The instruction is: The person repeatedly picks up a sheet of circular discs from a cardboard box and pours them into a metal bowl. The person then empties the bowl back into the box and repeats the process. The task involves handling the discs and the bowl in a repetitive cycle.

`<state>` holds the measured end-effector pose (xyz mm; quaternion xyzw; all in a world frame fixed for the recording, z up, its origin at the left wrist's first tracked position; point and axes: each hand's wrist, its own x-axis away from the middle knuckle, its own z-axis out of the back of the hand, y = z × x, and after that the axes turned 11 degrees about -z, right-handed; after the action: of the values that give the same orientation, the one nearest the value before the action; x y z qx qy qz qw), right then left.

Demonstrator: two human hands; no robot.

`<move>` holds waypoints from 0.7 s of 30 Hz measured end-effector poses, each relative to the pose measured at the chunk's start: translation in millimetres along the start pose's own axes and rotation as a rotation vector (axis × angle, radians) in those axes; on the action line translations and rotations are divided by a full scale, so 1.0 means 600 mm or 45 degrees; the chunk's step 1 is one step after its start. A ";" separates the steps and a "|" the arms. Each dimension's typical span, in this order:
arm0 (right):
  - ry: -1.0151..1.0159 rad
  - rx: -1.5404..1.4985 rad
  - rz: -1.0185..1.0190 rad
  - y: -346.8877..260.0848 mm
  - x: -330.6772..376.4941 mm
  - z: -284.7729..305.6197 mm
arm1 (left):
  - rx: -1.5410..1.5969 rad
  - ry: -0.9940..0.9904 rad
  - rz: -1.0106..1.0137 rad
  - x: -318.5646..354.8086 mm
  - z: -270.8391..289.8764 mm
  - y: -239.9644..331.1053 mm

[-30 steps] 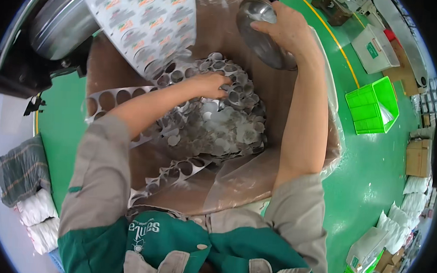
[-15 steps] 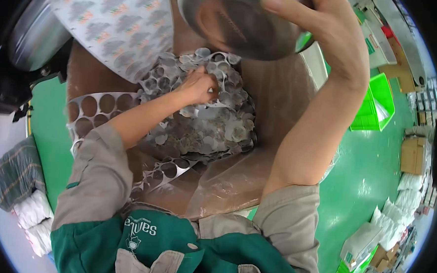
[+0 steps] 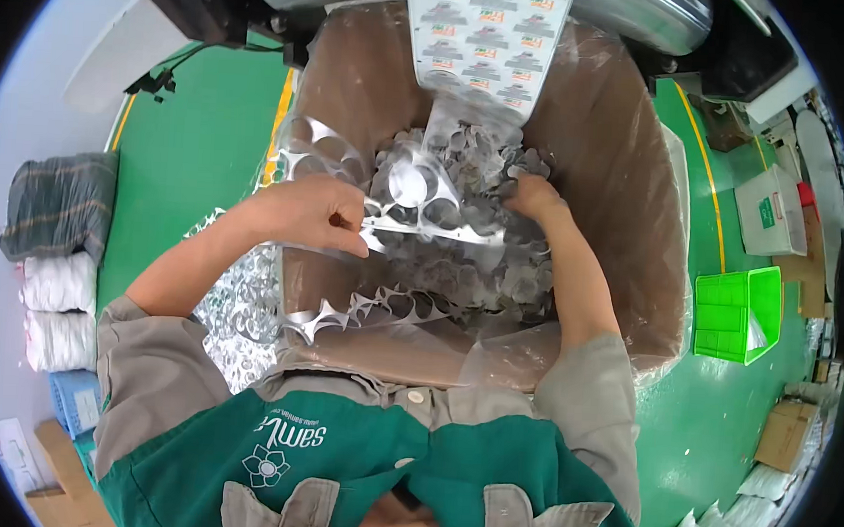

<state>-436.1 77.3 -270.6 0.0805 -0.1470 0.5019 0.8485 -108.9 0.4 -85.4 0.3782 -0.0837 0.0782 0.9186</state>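
My left hand [image 3: 325,211] is closed on a strip of silvery sheet [image 3: 443,230] punched with round holes. The strip stretches to the right across a heap of round, thin grey discs [image 3: 512,278]. At the right side of the heap, my right hand [image 3: 537,197] has its fingers bent in among the discs, and what they grip is hidden. Both hands are inside a brown box [image 3: 614,245] lined with clear plastic. A white printed sheet [image 3: 487,33] hangs down into its far side, its lower end touching the heap.
Metal rollers [image 3: 635,17] on black mounts stand above the box's far edge. More punched strip [image 3: 328,323] lies across its near left corner. Silvery scrap [image 3: 238,321] is piled outside to the left. A green crate [image 3: 722,317] sits on the floor to the right.
My right hand has come down from a metal roller into the heap. My left hand has moved left out of the discs and now grips punched strip. The view has turned and shifted.
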 end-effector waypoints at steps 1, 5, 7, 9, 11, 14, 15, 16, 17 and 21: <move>-0.090 0.022 0.022 0.014 -0.010 -0.016 | -0.055 -0.010 -0.069 0.007 -0.014 -0.003; 0.045 -0.197 0.428 0.013 0.008 0.081 | -0.062 0.180 0.036 0.010 -0.046 -0.003; 0.196 -0.510 0.539 -0.017 0.065 0.203 | -0.139 0.292 -0.139 0.015 -0.056 -0.008; 0.220 -1.005 0.407 -0.029 0.124 0.298 | -0.326 0.341 -0.376 0.028 -0.062 -0.011; 0.143 -1.925 0.681 -0.018 0.139 0.325 | -0.493 0.139 -0.380 0.041 -0.057 0.001; -0.548 -2.802 0.924 -0.041 0.137 0.293 | -0.587 0.048 -0.427 0.064 -0.039 0.035; -0.570 -2.797 0.697 -0.036 0.092 0.228 | -0.599 0.057 -0.470 0.065 -0.030 0.046; -0.612 -2.793 0.474 -0.035 0.045 0.159 | -0.609 0.072 -0.503 0.067 -0.024 0.057; -1.127 -2.376 0.561 -0.062 0.047 0.144 | -0.570 0.140 -0.479 0.074 -0.024 0.068; -0.129 -0.188 0.165 -0.073 0.017 0.009 | -0.545 0.183 -0.216 0.113 -0.022 0.045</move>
<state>-394.3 63.0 -261.9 0.0333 -0.2311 0.5388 0.8094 -47.4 34.2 -61.7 0.1741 -0.0010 0.0080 0.9847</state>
